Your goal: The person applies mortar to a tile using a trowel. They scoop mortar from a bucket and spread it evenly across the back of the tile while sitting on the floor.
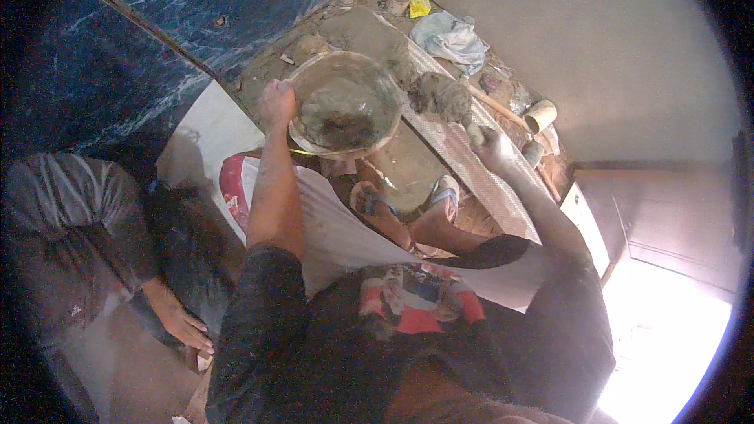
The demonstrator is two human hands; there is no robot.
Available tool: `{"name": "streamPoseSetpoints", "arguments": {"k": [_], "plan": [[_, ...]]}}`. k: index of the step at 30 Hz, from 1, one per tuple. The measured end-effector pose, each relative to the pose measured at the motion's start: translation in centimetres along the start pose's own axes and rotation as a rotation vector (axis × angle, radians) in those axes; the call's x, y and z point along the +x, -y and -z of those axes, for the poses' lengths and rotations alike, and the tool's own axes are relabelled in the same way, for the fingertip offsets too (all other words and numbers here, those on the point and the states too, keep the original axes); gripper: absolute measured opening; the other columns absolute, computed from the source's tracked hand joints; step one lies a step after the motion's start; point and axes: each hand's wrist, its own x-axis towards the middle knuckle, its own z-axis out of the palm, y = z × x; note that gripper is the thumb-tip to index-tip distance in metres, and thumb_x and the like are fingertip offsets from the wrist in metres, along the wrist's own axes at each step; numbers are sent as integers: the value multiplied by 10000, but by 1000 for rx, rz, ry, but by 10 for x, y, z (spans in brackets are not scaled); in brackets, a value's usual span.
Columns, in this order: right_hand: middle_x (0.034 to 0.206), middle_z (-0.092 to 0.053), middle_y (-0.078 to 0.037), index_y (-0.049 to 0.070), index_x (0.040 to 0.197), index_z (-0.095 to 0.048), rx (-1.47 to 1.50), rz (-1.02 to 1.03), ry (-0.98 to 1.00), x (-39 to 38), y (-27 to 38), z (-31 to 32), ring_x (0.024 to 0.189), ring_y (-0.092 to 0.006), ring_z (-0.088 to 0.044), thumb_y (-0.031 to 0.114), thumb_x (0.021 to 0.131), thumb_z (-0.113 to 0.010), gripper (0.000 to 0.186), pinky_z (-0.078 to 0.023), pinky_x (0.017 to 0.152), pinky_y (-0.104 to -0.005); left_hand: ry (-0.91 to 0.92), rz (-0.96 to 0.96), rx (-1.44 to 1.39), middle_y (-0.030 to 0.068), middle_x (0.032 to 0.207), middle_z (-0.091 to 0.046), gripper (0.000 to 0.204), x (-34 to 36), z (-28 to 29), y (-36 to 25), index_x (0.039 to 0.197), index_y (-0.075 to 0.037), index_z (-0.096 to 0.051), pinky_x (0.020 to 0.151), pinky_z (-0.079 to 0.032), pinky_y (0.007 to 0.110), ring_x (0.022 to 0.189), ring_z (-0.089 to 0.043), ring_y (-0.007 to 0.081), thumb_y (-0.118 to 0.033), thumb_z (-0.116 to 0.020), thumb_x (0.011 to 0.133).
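Note:
My left hand [276, 104] is closed on the left rim of a wide round metal pan [381, 82]. The pan is tilted towards me, with a wet grey smear and a dark patch inside. To its right, my right hand [496, 151] is closed round the handle of a trowel [474, 133]. A lump of grey mortar [441, 96] covers the trowel's blade, so the blade itself is hidden. The lump hangs over, or rests on, a long patterned strip [471, 165]; I cannot tell which. My sandalled feet [444, 196] are just below the pan.
A co-worker's hand [184, 326] and grey sleeve [110, 188] are at my left. Blue marble-look panels [196, 0] stand at the far left. Along the right wall lie a plastic bag [449, 38], a yellow packet [419, 6], a wooden handle [499, 105] and a pale cup [540, 116].

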Motion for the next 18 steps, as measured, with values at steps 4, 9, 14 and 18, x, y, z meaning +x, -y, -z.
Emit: {"name": "streamPoseSetpoints", "arguments": {"k": [4,9,14,18], "plan": [[859,-646,-201,51,962,-580,-344,40,-48,12,-30,-39,811,-395,-627,216,819,-555,220,-486,713,-488,-90,44,-6,235,987,-629,334,1,1,-2,930,-15,-639,811,-461,500,940,-596,409,-297,-480,846],[908,-618,-215,44,1134,-499,-95,-39,-152,6,-39,-41,853,-383,-615,233,851,-507,340,-473,747,-497,28,-2,-39,255,1013,-616,349,-10,22,-20,917,-1,-636,833,-456,492,977,-579,414,-307,-490,838],[910,-602,-213,25,1157,-489,-245,-12,-114,-2,34,-3,879,-352,-615,316,902,-415,393,-448,784,-486,-61,101,-14,244,1019,-624,355,-3,12,-2,940,-18,-639,841,-456,493,992,-582,409,-327,-494,843],[977,-606,-247,7,1169,-449,-292,-102,115,10,3,0,903,-394,-605,297,904,-437,394,-450,786,-505,63,207,-125,228,1015,-630,346,-3,10,-14,950,-34,-647,849,-457,490,996,-585,401,-318,-474,858]]}}
